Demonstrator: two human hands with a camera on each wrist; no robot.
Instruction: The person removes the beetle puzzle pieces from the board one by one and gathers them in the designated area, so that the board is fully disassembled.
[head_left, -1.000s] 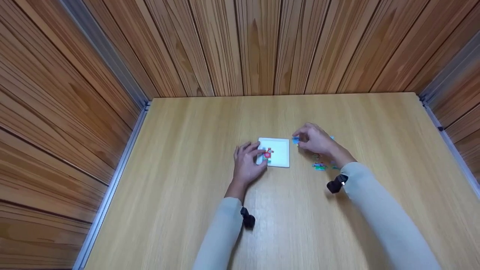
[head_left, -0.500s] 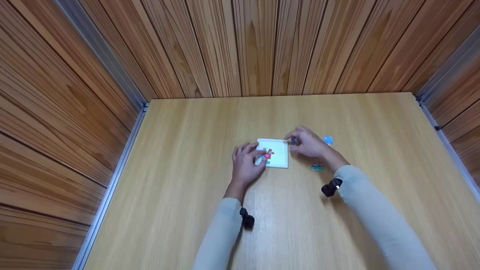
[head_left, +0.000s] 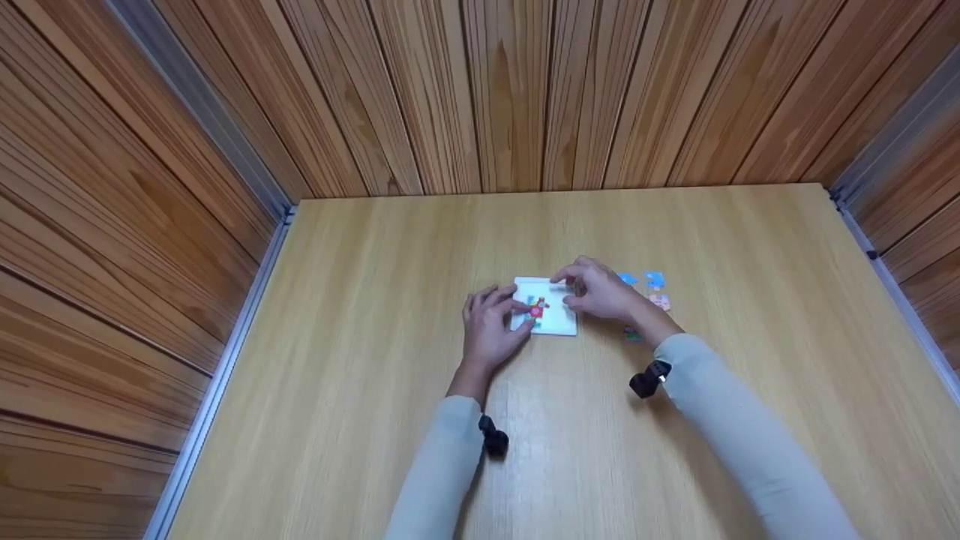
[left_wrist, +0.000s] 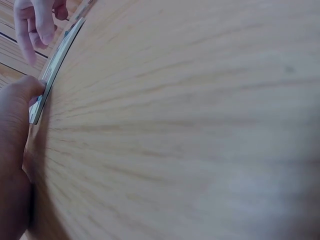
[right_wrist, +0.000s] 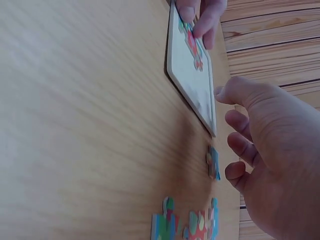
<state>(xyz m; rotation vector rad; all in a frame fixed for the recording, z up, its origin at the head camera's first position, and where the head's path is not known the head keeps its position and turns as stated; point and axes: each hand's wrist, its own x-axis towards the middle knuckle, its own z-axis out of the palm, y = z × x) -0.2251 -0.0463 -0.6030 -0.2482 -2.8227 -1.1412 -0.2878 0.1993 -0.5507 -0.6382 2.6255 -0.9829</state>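
A white square puzzle tray point(head_left: 556, 322) lies on the table with joined jigsaw pieces point(head_left: 537, 309), red and green, at its left side. My left hand point(head_left: 493, 328) rests over the tray's left edge. In the right wrist view its fingertips point(right_wrist: 204, 26) touch the joined pieces. My right hand point(head_left: 600, 289) is above the tray's right part, thumb and index finger apart in the head view. No piece shows between them, though the fingers could hide one. In the right wrist view its other fingers point(right_wrist: 242, 147) are loosely bent.
Several loose jigsaw pieces lie right of the tray: two blue ones point(head_left: 655, 280) at the back, a pink one point(head_left: 660, 301) and a greenish one point(head_left: 632, 334) partly behind the right wrist. Wood-plank walls point(head_left: 517, 97) border the table point(head_left: 375, 337).
My right hand has moved left from the loose pieces to over the tray's right part. More loose pieces show behind it. The left hand has stayed in place.
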